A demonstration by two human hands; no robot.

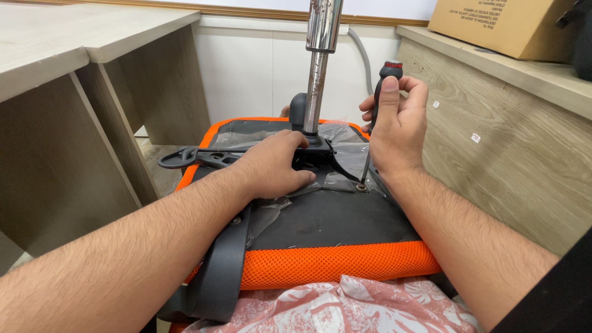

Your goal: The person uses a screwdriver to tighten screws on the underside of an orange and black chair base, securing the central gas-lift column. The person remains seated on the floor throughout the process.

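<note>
An upturned orange mesh chair seat [333, 262] lies across my lap, its black underside [333, 219] facing up. A black metal mechanism plate [324, 151] with a chrome gas-lift column [317, 80] rises from the middle. My left hand [274, 166] presses flat on that plate. My right hand [394, 123] grips a black screwdriver [385, 77] with a red-tipped handle, held upright. Its shaft runs down to a screw [361, 186] at the plate's right edge. A black lever [185, 157] sticks out to the left.
A black armrest bracket [219, 271] hangs over the seat's near left edge. Wooden desks stand close on the left [74, 80] and the right [493, 135]. A cardboard box [499, 24] sits on the right desk. Torn clear plastic [348, 139] covers part of the seat underside.
</note>
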